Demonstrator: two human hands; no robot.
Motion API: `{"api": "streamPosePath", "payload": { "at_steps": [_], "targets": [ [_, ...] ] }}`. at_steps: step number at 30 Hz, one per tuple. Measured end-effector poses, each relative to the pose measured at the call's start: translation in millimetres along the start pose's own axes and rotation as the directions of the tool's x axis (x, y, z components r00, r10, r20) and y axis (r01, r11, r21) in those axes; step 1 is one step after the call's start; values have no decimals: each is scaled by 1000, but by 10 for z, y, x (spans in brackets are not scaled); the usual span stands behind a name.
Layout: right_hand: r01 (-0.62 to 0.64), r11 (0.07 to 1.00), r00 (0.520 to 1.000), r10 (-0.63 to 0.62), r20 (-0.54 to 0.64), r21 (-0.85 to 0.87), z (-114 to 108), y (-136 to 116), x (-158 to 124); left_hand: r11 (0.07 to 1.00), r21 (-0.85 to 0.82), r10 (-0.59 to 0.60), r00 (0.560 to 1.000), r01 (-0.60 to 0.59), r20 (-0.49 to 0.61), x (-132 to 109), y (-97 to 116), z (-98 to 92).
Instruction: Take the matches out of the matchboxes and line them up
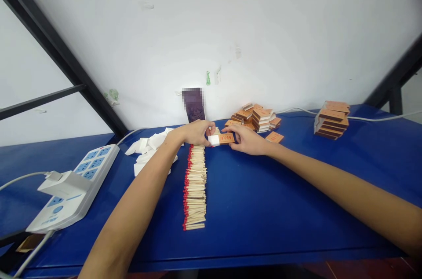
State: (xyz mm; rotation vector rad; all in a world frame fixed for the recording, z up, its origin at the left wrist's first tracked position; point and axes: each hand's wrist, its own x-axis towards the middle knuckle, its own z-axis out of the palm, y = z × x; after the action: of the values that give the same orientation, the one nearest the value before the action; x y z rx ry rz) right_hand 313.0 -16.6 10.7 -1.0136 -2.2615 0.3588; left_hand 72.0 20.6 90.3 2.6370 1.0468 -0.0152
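Between my two hands is a small matchbox with an orange printed sleeve, its white tray partly slid out to the left. My left hand pinches the white tray end, while my right hand grips the sleeve from the right. Just below my left hand runs a long row of matches, red heads facing left. To the left of it, partly behind my left forearm, lie white paper pieces. A single flat orange matchbox rests right of my right hand.
Behind my right hand is a loose pile of matchboxes; a neater stack stands farther right. A dark phone-like object leans on the wall. The white power strip with a plugged-in adapter lies left on the blue table.
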Motion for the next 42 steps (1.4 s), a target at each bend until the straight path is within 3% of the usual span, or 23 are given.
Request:
{"api": "streamPosePath", "payload": {
  "at_steps": [6,16,24,26,33,36,38,42],
  "targets": [
    [37,979,999,-28,44,-200,9,-68,-60,998,54,22,1000,-22,-5,20,-7,41],
    [-194,861,981,174,-85,-470,-15,-167,-61,998,66,-2,1000,1,16,0,36,24],
    [-274,810,962,232,-147,-519,20,-181,-52,998,55,-4,1000,4,0,-13,29,-8],
    [-253,831,967,202,-154,-496,33,-168,-58,999,49,-8,1000,8,6,-24,43,-28],
    [14,918,991,-66,-120,-395,23,-172,-64,999,-6,-32,999,32,-34,-126,65,-195],
    [63,929,991,-102,-87,-364,31,-236,-72,995,3,-96,993,97,-72,-226,-32,-324],
    [81,939,995,-97,-32,-334,61,-303,-90,978,29,-205,976,208,-70,-322,-137,-421],
    [122,955,987,-88,138,-270,147,-426,-130,866,65,-494,869,495,-31,-571,-379,-595]
  ]
}}
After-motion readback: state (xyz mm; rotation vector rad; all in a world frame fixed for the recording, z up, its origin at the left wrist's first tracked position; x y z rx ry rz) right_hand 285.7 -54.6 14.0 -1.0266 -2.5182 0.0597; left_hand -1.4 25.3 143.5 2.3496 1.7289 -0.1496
